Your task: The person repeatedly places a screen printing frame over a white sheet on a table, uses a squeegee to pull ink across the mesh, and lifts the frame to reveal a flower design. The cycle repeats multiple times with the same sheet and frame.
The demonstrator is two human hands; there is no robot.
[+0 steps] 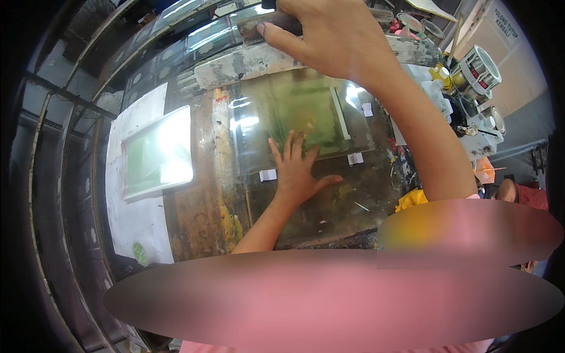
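My left hand (294, 169) lies with fingers spread, its fingertips on the near edge of a green sheet (312, 109) under or on a glossy clear pane (250, 138). A narrow white strip (341, 115) runs along the sheet's right side. Small white tabs sit around the pane: one tab (268, 175) left of my wrist, another tab (355, 159) to its right. At the top, my right hand (326, 32) is closed on a brown wooden bar (250, 29); its far end is cut off by the picture's edge. A paint-smeared grey beam (241, 67) crosses beneath that hand.
On the left, a shiny pale-green stack in clear film (158, 154) rests on white paper (123, 229). Metal rack bars (65, 147) stand farther left. Paint cans (477, 70) and bottles crowd the right, near a yellow cloth (412, 200). Another person's arm (507, 191) shows at far right.
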